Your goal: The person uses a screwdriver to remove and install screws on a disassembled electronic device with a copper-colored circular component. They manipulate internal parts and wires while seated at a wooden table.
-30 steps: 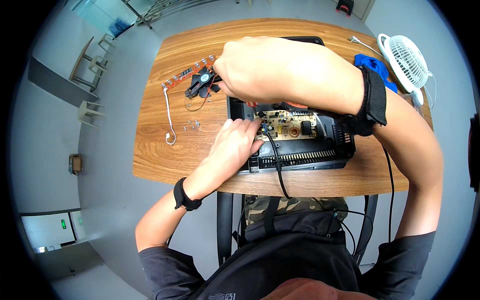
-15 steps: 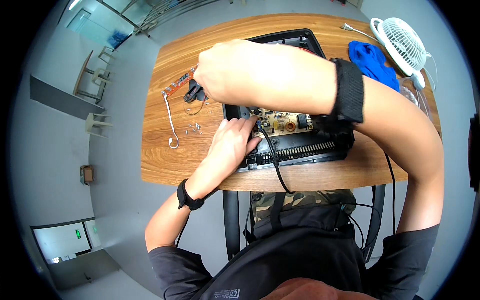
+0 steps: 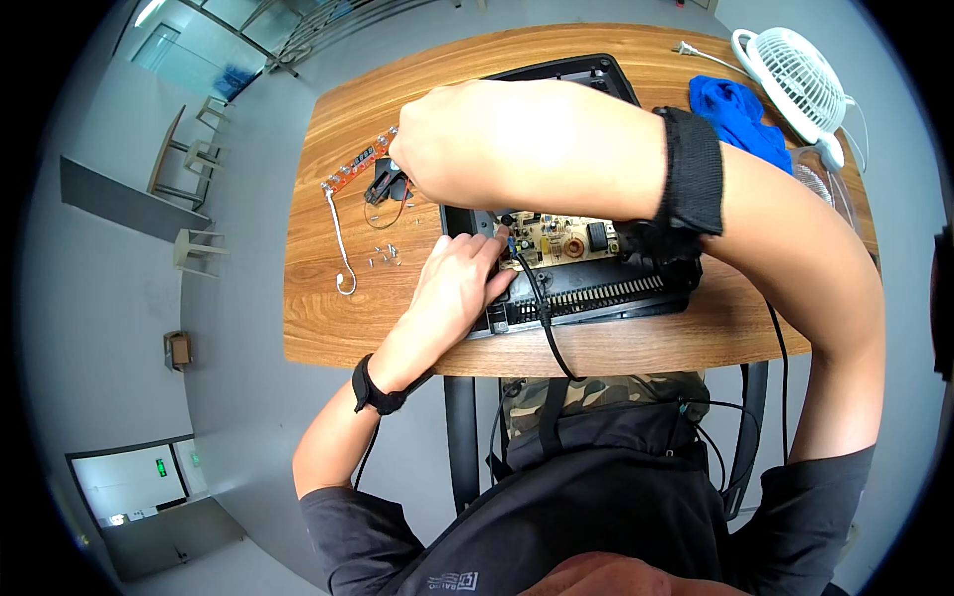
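Circuit board in black case, left hand at its edge, thumb apart; right hand beyond, grip hidden, can't tell!

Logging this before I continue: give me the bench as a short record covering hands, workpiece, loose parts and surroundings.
Left hand: fingertips at left end of circuit board, near black cord
Right hand: curled, raised above table level; any held item hidden
Workpiece: open black casing, board exposed
Loose parts, left: orange strip board, small black fan, screws
Right side: blue cloth, white fan
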Tool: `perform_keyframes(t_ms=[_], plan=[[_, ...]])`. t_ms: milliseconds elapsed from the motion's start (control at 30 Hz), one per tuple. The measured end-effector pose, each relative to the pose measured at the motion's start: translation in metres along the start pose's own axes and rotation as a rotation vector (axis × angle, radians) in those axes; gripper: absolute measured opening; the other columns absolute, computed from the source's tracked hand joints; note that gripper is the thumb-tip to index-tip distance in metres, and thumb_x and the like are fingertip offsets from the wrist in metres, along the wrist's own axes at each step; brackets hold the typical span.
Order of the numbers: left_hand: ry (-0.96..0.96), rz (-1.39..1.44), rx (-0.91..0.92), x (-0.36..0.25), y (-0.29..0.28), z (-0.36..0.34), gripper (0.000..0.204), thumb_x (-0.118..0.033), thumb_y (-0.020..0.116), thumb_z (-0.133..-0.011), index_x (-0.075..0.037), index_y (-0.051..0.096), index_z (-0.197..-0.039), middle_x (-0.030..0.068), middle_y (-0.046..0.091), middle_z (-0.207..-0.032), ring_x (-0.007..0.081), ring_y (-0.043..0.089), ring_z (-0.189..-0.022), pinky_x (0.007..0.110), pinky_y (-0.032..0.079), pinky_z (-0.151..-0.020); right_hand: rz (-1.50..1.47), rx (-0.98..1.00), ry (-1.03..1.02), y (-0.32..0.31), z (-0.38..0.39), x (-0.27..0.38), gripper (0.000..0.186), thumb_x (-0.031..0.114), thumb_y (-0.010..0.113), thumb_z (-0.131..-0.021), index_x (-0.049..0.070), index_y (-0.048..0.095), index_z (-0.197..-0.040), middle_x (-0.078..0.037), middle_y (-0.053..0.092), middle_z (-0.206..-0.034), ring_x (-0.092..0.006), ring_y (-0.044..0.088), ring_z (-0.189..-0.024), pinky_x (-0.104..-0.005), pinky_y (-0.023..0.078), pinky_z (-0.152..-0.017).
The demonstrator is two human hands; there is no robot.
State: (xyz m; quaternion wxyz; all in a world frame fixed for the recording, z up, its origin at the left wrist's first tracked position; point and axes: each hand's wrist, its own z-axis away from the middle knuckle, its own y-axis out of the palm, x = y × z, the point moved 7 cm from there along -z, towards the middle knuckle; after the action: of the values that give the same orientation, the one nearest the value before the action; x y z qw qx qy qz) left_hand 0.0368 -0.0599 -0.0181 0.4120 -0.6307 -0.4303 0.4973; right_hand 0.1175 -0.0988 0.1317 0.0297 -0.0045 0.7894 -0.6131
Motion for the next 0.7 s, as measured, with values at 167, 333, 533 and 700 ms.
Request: perform_keyframes(t_ms=[167, 333, 533, 700], plan=[[0.007, -0.002, -0.005, 0.000, -0.001, 0.001, 0.042, -0.020, 0.073, -0.089, 0.002, 0.064, -0.125, 0.0128, 0.063, -0.089, 0.0323, 0.060, -0.087, 0.041, 0.046, -0.082, -0.022, -0.006, 0.011, -0.001, 0.003, -0.001, 0.019, 0.015, 0.068, -0.082, 0.001, 0.078, -0.089, -0.019, 0.075, -0.091, -0.0333, 0.074, -0.083, -0.0391, 0.060, -0.070], [0.007, 0.000, -0.007, -0.002, -0.003, 0.000, 0.042, -0.019, 0.073, -0.089, 0.002, 0.064, -0.125, 0.0132, 0.063, -0.089, 0.0329, 0.060, -0.088, 0.042, 0.046, -0.083, -0.133, 0.174, 0.193, 0.012, -0.010, -0.019, 0.020, 0.017, 0.064, -0.082, 0.005, 0.078, -0.088, -0.013, 0.075, -0.084, -0.0304, 0.073, -0.079, -0.0423, 0.057, -0.069], [0.011, 0.006, -0.008, -0.002, -0.003, -0.001, 0.041, -0.019, 0.074, -0.089, 0.002, 0.064, -0.124, 0.0135, 0.064, -0.090, 0.0333, 0.060, -0.087, 0.041, 0.046, -0.083, -0.109, 0.083, 0.050, 0.009, -0.005, -0.007, 0.015, 0.007, 0.065, -0.085, -0.002, 0.076, -0.088, -0.016, 0.075, -0.084, -0.0323, 0.074, -0.077, -0.0386, 0.061, -0.069], [0.009, 0.018, -0.020, -0.001, -0.003, 0.001, 0.040, -0.019, 0.074, -0.089, 0.002, 0.065, -0.122, 0.0133, 0.064, -0.091, 0.0335, 0.060, -0.088, 0.041, 0.046, -0.083, 0.005, 0.030, 0.059, 0.004, -0.002, -0.002, 0.014, 0.012, 0.066, -0.085, 0.005, 0.078, -0.086, -0.013, 0.076, -0.087, -0.0310, 0.074, -0.079, -0.0393, 0.060, -0.070]])
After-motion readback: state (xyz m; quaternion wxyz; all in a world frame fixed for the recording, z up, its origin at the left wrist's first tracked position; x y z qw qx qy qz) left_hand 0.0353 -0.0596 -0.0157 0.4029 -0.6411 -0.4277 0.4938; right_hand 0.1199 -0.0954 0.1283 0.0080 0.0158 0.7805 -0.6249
